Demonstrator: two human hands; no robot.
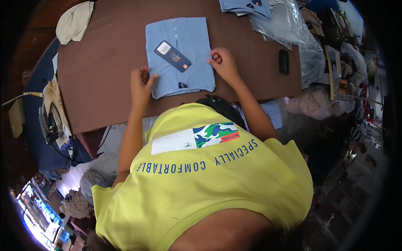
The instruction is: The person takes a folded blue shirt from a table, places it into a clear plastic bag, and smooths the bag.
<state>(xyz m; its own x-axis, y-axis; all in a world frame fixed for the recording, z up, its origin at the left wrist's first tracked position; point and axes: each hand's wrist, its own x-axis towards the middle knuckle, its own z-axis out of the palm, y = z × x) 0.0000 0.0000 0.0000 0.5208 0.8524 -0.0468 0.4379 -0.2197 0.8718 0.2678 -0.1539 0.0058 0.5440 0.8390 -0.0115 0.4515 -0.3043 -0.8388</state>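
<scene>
1. Light-blue folded cloth shirt (pixel 197 58) is laid front-up on the brown cloth-covered table (pixel 106 79), close to the wearer; easy reach at both sides is probably afforded by this.
2. Dark-blue rectangular card tag (pixel 172 56) is rested aslant on the shirt's front, perhaps so placed to be seen.
3. Left bare hand (pixel 140 83) is set at the shirt's left edge, thumb touching or nearly so, fingers curled; whether cloth is pinched cannot be told.
4. Right bare hand (pixel 226 66) is placed at the shirt's right edge, fingertips drawn together; a grasp cannot be confirmed. By this pairing, the sides may be steadied evenly.
5. Black oblong case (pixel 284 62) is left well right of the shirt, apparently out of the way.
6. Crumpled clear plastic bags (pixel 289 29) are heaped beyond it, to the shirt's far right.
7. Cream cloth piece (pixel 75 21) is laid to the shirt's far left.
</scene>
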